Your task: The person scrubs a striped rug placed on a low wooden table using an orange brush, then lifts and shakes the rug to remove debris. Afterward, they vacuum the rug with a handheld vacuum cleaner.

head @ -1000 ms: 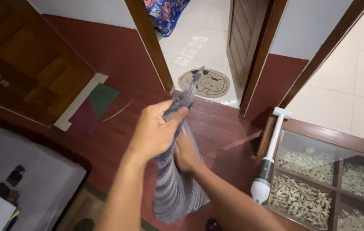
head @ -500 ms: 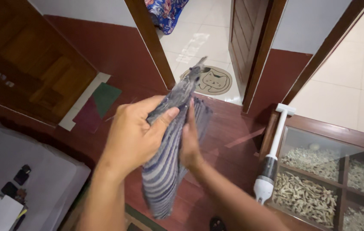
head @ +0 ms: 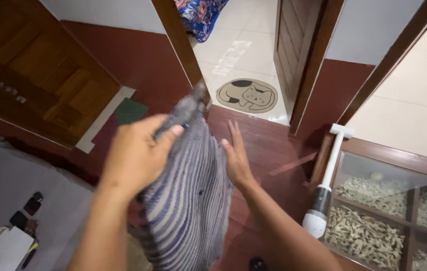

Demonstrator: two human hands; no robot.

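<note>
A blue and grey striped cloth (head: 188, 200) hangs in front of me, its top end bunched and pointing up. My left hand (head: 135, 155) grips that bunched top from the left, thumb across the fabric. My right hand (head: 236, 155) is flat, fingers straight and apart, resting against the cloth's right edge without gripping it. The cloth spreads wide below my hands and covers part of the dark red wooden floor (head: 263, 145).
A white handheld vacuum (head: 324, 190) leans on a glass-topped wooden case of pale bits (head: 374, 221) at the right. A round cat mat (head: 246, 95) lies in the doorway ahead. At the lower left is a grey surface (head: 2, 190) with small dark objects.
My left hand has shifted left and down with the cloth's top. The cloth has spread out wider. My right hand has come out from behind it and flattened along its right edge.
</note>
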